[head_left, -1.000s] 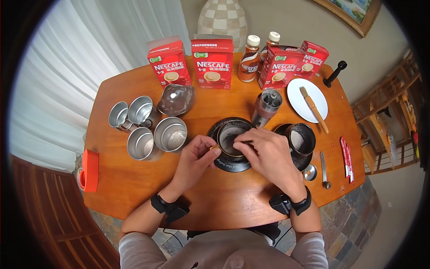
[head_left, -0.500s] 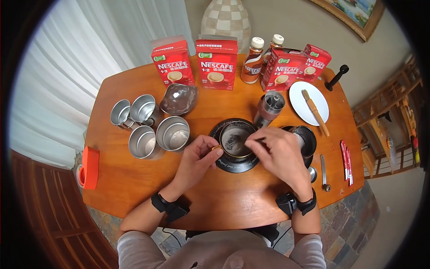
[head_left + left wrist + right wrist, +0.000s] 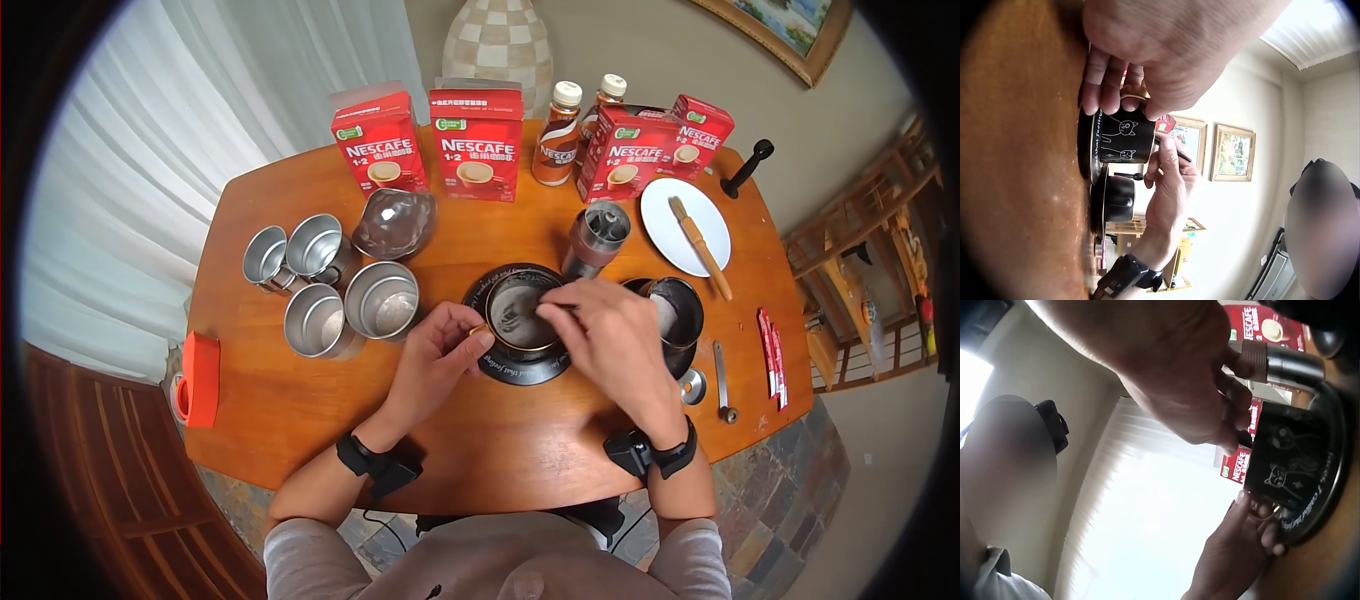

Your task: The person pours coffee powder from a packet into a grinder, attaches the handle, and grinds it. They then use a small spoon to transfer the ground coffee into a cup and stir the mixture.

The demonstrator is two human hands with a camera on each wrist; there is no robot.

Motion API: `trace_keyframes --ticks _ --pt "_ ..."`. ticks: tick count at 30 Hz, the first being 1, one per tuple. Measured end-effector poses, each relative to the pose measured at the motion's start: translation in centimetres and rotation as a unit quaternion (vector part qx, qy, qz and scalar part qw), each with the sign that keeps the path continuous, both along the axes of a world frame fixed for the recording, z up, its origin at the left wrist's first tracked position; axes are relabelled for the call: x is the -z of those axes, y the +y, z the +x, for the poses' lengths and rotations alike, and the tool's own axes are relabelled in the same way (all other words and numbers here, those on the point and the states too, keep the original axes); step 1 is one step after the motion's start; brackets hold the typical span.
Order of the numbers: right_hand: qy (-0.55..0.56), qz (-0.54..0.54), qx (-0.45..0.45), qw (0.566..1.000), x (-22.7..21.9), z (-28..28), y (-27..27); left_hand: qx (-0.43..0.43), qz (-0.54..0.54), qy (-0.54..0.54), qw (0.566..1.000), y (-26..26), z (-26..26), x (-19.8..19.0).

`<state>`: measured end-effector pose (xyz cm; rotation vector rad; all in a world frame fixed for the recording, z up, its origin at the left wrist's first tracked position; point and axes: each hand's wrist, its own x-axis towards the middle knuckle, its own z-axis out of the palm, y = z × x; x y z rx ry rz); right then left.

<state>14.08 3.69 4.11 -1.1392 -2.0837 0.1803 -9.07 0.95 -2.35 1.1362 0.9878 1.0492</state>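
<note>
A black cup (image 3: 1125,139) with white cat drawings and a gold rim stands on a black lettered saucer (image 3: 525,373) in mid-table. Inside it lies a pale greyish layer with dark streaks. My left hand (image 3: 440,350) holds the cup's gold handle (image 3: 1135,92), thumb close to the rim. Above the right side of the cup, my right hand (image 3: 622,345) pinches a thin dark stick (image 3: 1183,156); its lower end is hidden by the fingers and cup wall. Just behind is a metal coffee grinder (image 3: 590,245) with a brown band.
A second black cup (image 3: 684,305) on its saucer sits beside my right hand. Several steel mugs (image 3: 320,330) and a brown bowl (image 3: 393,228) are on the left. Red Nescafe boxes (image 3: 474,150) line the back. A white plate (image 3: 663,235) with a brush (image 3: 700,245) is at right.
My right hand with the stick moves from over the cup's middle out to the right, then slightly back left. The left hand keeps its hold on the cup's handle.
</note>
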Motion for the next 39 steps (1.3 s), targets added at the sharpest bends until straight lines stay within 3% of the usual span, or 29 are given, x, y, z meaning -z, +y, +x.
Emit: trace_keyframes --ticks 3,4,8,11,15,19,20,24,27,39 --pt "-0.016 -0.053 -0.012 0.998 -1.0 0.7 -0.4 -0.008 0.004 -0.002 1.000 0.0 0.0 0.1" --pt "0.016 -0.065 -0.053 0.996 -0.6 0.3 -0.4 -0.007 0.005 -0.002 1.000 0.0 0.0 0.1" --pt "0.001 -0.008 -0.015 1.000 0.0 -0.5 -0.5 -0.002 0.003 -0.009 1.000 0.0 0.1 0.1" --pt "-0.019 -0.025 0.044 0.999 -0.7 0.4 -0.3 -0.005 0.006 -0.007 1.000 0.0 0.0 0.1" --pt "0.014 -0.048 -0.034 0.998 -0.4 -0.4 -0.7 -0.003 0.004 -0.006 1.000 0.0 0.0 0.0" --pt "0.004 -0.019 0.002 1.000 0.0 0.0 -0.2 -0.003 0.005 -0.002 1.000 0.0 0.0 0.0" --pt "-0.005 -0.059 0.016 0.998 -0.6 0.3 -0.5 -0.003 0.006 -0.002 1.000 0.0 0.0 0.0" --pt "0.002 -0.070 -0.025 0.997 -0.8 -0.2 -0.8 -0.003 0.006 -0.004 1.000 0.0 0.0 -0.1" --pt "0.016 -0.030 -0.002 0.999 0.1 0.0 -0.3 -0.001 0.005 -0.008 1.000 0.0 0.1 0.0" --pt "0.008 -0.052 -0.011 0.999 -0.3 0.1 -0.4 -0.002 0.007 -0.004 1.000 0.0 -0.1 0.3"
